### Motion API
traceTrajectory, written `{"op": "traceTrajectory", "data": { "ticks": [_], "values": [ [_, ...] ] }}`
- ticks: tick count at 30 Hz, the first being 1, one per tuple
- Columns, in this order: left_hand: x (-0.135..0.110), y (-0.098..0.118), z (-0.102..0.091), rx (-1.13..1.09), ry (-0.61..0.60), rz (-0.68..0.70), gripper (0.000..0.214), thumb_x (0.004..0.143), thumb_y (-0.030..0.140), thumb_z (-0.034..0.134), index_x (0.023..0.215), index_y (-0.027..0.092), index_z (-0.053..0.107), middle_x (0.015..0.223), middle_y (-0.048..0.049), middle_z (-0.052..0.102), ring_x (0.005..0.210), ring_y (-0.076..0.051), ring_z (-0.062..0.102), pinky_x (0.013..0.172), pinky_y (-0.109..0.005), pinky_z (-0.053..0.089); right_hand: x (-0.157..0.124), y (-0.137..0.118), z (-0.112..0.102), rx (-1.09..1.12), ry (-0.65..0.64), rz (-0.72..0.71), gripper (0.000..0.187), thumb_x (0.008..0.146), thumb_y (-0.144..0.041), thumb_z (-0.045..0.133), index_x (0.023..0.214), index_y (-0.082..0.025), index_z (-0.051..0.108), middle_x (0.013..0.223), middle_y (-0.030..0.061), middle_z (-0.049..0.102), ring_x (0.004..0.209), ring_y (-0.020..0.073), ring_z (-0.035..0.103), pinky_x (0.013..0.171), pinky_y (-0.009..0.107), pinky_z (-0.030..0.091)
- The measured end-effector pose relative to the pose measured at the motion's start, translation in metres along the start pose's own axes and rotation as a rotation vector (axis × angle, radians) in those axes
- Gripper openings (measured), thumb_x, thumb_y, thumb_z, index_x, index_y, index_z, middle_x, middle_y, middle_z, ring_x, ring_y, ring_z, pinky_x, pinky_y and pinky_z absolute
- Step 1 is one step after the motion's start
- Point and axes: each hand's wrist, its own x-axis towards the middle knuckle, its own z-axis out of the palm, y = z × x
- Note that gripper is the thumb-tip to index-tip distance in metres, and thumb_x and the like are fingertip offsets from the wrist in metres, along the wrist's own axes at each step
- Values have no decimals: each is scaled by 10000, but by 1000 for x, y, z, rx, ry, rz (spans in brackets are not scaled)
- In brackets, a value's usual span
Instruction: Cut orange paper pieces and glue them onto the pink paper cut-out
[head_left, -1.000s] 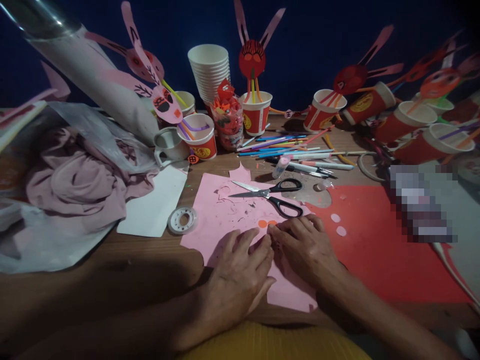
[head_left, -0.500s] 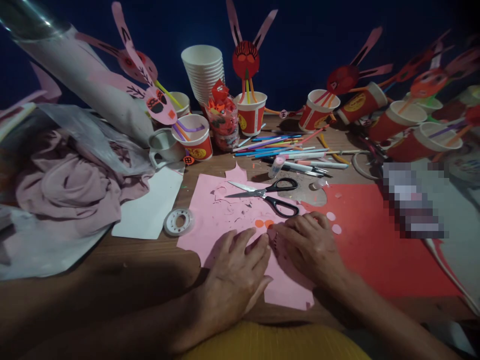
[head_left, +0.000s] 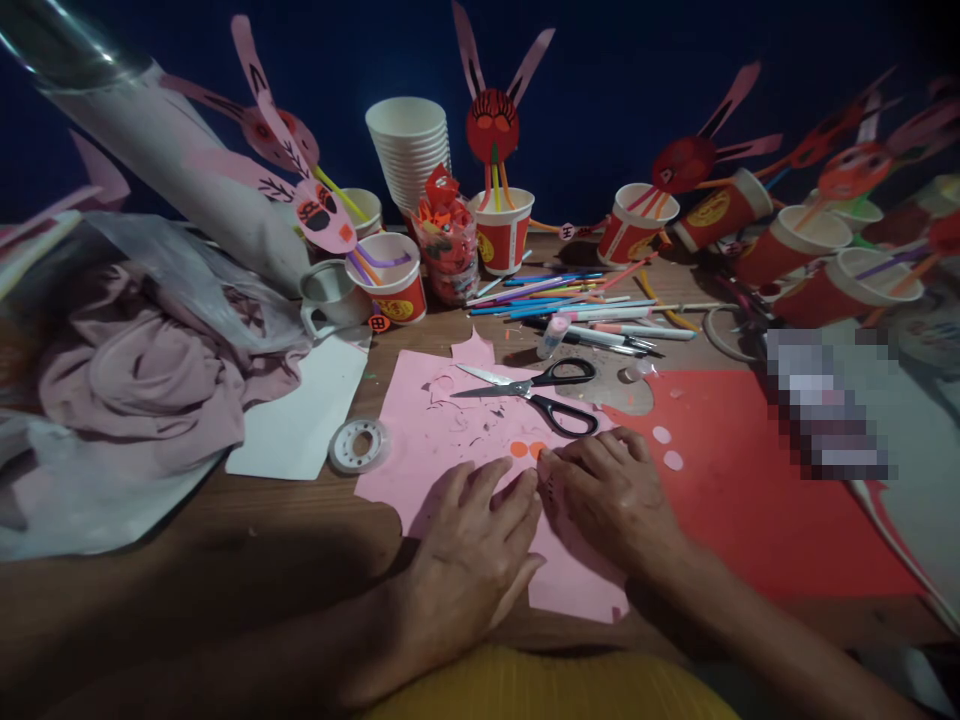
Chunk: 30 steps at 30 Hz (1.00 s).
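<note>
My left hand (head_left: 480,540) lies palm down over the pink paper (head_left: 427,440), its fingers stretched out and a little apart. Close by on the right, my right hand (head_left: 611,490) has its fingers bent and drawn together, with the fingertips beside two small orange paper circles (head_left: 519,450). Whatever is under those fingertips is hidden. Small black marks show on pink paper between the hands. Black-handled scissors (head_left: 525,388) rest with their blades parted on the pink paper, just beyond the hands. Dark scraps are scattered around the blades.
Red paper (head_left: 780,490) with two pale pink circles (head_left: 673,460) lies on the right. A tape roll (head_left: 358,446) and white card (head_left: 300,420) are on the left. Markers (head_left: 555,295), a glue stick (head_left: 553,335), stacked cups (head_left: 409,140) and cup puppets (head_left: 505,235) stand behind.
The view has tilted very slightly, so things sit a few pixels lower. Both hands keep nearly the same place and shape.
</note>
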Motion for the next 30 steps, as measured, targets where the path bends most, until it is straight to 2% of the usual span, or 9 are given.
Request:
{"op": "traceTrajectory", "data": {
  "ticks": [6, 10, 17, 22, 30],
  "values": [
    [-1, -1, 3, -18, 29, -6, 387, 857, 401, 436, 1125, 139, 532, 1199, -49, 552, 1106, -270, 421, 908, -428, 247, -3, 0, 1, 18, 2, 8, 178, 815, -151, 463, 824, -178, 639, 713, 36, 628, 674, 163, 465, 705, 344, 293],
    [-3, 1, 5, -36, 39, -12, 383, 854, 406, 445, 1129, 153, 530, 1201, -36, 559, 1110, -262, 423, 924, -422, 235, -4, 8, -1, 134, 11, 37, 203, 805, -120, 443, 884, -171, 623, 761, 54, 623, 707, 175, 488, 687, 347, 291],
    [-4, 0, 13, -25, 91, -2, 366, 877, 408, 396, 1126, 177, 533, 1222, -20, 553, 1111, -260, 419, 938, -429, 225, -1, 27, -3, 241, 138, 132, 200, 776, -73, 446, 890, -169, 579, 792, 50, 610, 764, 177, 536, 692, 340, 312],
    [-6, 0, 18, -27, 129, -1, 352, 877, 393, 394, 1121, 180, 533, 1233, -41, 540, 1122, -273, 411, 936, -455, 235, 2, 33, -6, 246, 191, 147, 186, 797, -98, 447, 907, -178, 573, 759, 34, 613, 735, 169, 547, 673, 327, 310],
    [-8, 3, 19, -45, 156, -8, 378, 852, 429, 417, 1100, 164, 525, 1195, -86, 558, 1108, -287, 443, 919, -473, 291, 1, 35, -3, 203, 174, 135, 164, 817, -126, 442, 899, -192, 568, 743, 26, 619, 702, 174, 539, 663, 321, 309]
  ]
}}
